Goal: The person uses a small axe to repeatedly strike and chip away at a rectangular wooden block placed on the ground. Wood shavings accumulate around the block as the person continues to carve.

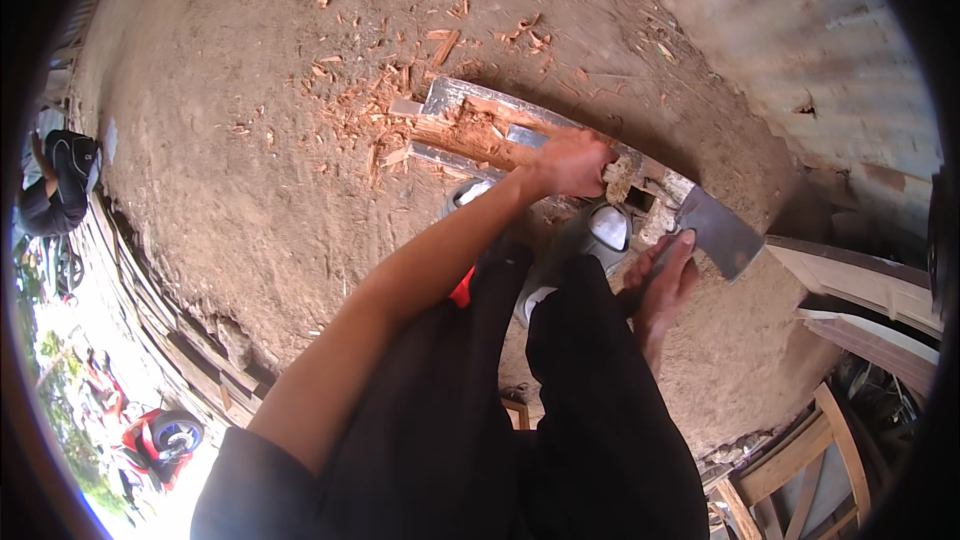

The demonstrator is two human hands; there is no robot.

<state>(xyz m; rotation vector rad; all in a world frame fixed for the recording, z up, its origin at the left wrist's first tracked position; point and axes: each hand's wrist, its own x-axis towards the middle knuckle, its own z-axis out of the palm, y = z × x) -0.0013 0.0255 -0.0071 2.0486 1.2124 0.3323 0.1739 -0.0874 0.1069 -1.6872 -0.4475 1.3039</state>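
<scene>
My left hand [572,162] is closed round a chisel, its flat metal blade [527,136] pointing left into the reddish hollow of a wooden block [465,130]. The chisel's frayed, pale handle end [619,178] sticks out on the right of the fist. Low on the right, my right hand [668,285] grips a cleaver-like tool with a broad, rectangular grey blade [718,230]. This blade lies close to the block's right end and is apart from the chisel. The cleaver's handle is mostly hidden by my fingers.
Reddish wood chips [440,45] litter the dirt floor beyond the block. My grey shoes [607,230] stand against its near side. Corrugated metal sheeting [810,40] rises at the right, above stacked boards [860,275] and a wooden frame [800,460]. A person [70,180] sits far left; a red motorcycle [160,440] is outside.
</scene>
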